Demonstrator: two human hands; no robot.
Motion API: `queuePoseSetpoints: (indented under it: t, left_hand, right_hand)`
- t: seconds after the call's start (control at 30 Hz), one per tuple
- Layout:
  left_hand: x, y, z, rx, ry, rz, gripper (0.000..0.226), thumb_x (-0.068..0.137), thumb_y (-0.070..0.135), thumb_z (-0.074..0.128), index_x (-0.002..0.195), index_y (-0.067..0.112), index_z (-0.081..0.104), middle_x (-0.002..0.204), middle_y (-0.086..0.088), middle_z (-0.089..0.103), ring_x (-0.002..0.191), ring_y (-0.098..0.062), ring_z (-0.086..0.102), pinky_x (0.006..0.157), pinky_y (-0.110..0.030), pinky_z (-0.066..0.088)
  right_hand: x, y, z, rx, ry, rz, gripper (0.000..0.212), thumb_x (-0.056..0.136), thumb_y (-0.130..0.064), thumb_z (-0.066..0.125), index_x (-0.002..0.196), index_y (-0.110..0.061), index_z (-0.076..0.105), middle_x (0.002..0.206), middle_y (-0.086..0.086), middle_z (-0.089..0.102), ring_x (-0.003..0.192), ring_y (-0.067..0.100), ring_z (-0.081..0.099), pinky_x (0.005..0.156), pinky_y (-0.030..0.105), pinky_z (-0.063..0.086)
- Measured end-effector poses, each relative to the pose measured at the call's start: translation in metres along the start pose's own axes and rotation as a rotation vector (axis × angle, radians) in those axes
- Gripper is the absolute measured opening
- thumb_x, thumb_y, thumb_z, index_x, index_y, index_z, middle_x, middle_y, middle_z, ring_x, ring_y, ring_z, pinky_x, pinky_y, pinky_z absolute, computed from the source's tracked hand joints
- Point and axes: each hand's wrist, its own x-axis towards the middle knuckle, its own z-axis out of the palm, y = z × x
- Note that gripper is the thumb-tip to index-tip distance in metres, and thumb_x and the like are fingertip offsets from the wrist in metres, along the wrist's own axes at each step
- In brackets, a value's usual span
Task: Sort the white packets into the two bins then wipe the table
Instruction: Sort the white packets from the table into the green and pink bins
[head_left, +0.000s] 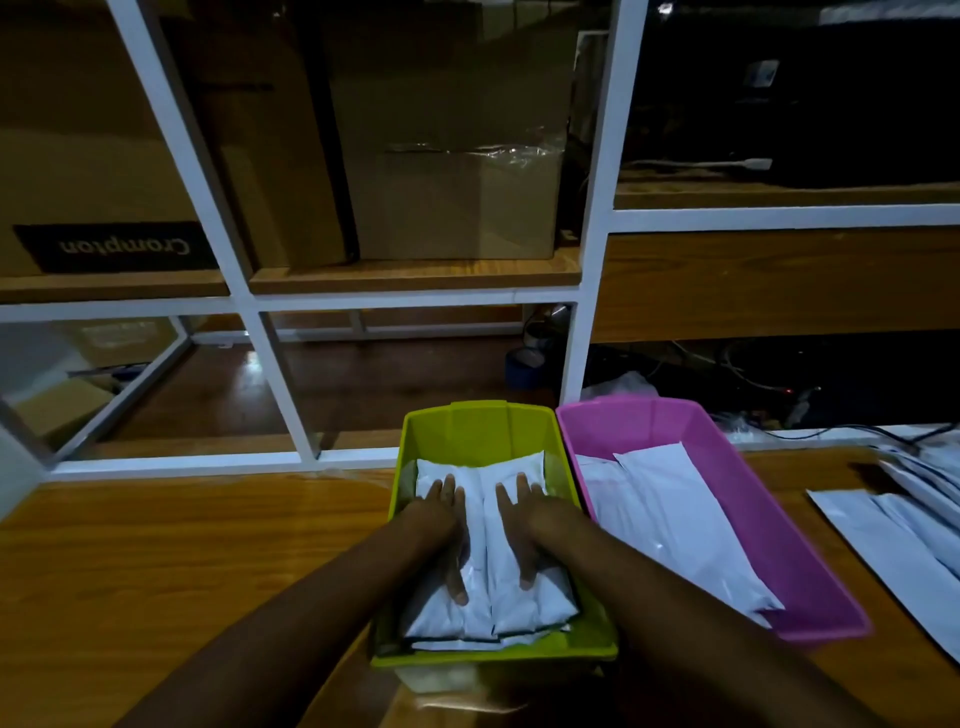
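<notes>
A green bin (470, 426) sits at the middle of the wooden table (182, 545) and holds a stack of white packets (483, 525). Both my hands lie flat inside it on top of that stack. My left hand (441, 525) presses the left side with fingers straight and thumb stretched toward me. My right hand (524, 525) presses the right side the same way. Right beside it stands a pink bin (753, 493) holding long white packets (675, 509). More loose white packets (898, 540) lie on the table at the far right.
Behind the table stands a white-framed shelf unit (592, 260) with cardboard boxes (447, 197) on wooden shelves. Cables and plastic bags (753, 415) lie behind the pink bin. A blue tape roll (524, 369) sits low in the shelf.
</notes>
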Motion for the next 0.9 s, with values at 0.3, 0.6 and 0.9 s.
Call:
queuePoseSetpoints:
  t: [0.3, 0.6, 0.9]
  left_hand:
    - [-0.014, 0.007, 0.014, -0.018, 0.141, 0.047, 0.09, 0.096, 0.041, 0.048, 0.149, -0.005, -0.009, 0.156, -0.028, -0.015, 0.146, -0.041, -0.005, 0.116, -0.054, 0.014]
    - [-0.029, 0.004, 0.001, -0.085, 0.072, 0.049, 0.105, 0.09, 0.046, 0.058, 0.147, -0.004, -0.015, 0.154, -0.021, -0.024, 0.146, -0.036, -0.013, 0.117, -0.055, 0.007]
    - [-0.098, 0.011, -0.064, -0.457, 0.284, 0.167, 0.089, 0.091, 0.043, 0.061, 0.151, 0.002, 0.01, 0.16, -0.02, -0.002, 0.148, -0.033, -0.002, 0.117, -0.036, 0.008]
  right_hand:
    - [0.002, -0.007, 0.025, 0.085, 0.15, 0.018, 0.137, 0.068, -0.019, 0.088, 0.148, -0.01, -0.023, 0.152, 0.027, -0.029, 0.145, 0.045, -0.013, 0.115, 0.055, 0.019]
    - [-0.022, -0.008, 0.018, 0.181, 0.188, 0.006, 0.136, 0.069, -0.017, 0.086, 0.148, -0.017, -0.025, 0.152, 0.018, -0.036, 0.145, 0.039, -0.019, 0.116, 0.051, 0.022]
    - [-0.107, 0.024, -0.024, 0.522, 0.69, -0.104, 0.104, 0.077, -0.021, 0.079, 0.155, -0.018, 0.01, 0.162, 0.011, -0.004, 0.146, 0.028, 0.022, 0.107, 0.036, 0.037]
